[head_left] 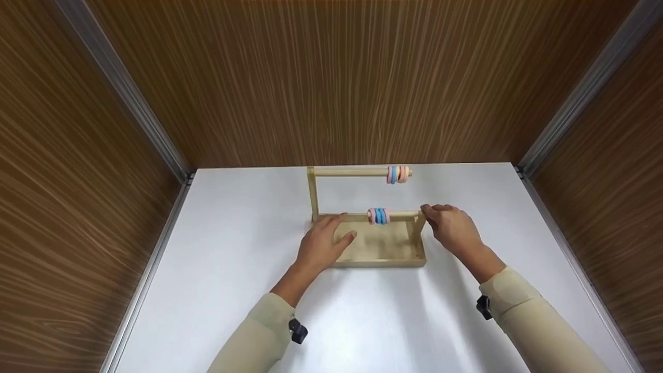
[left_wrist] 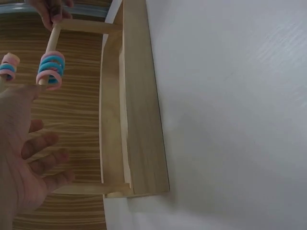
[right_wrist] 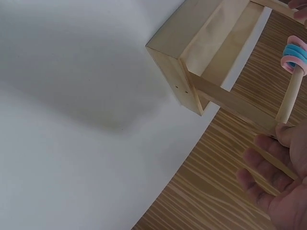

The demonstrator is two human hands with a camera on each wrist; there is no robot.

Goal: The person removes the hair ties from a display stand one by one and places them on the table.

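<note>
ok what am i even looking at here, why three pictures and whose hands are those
These are one person's two bare hands, filmed at one moment by three cameras. The big picture comes from a camera on the person's head, looking down at a white table boxed in by wood-grain walls. The other two come from cameras strapped to each wrist, so they look tilted.

On the table stands a wooden rack with two horizontal rods. The upper rod carries a small stack of pink and blue rings; the lower rod carries another stack.

The left hand rests with relaxed fingers on the rack's left side. The right hand touches the lower rod's right end; whether it grips is unclear.
</note>
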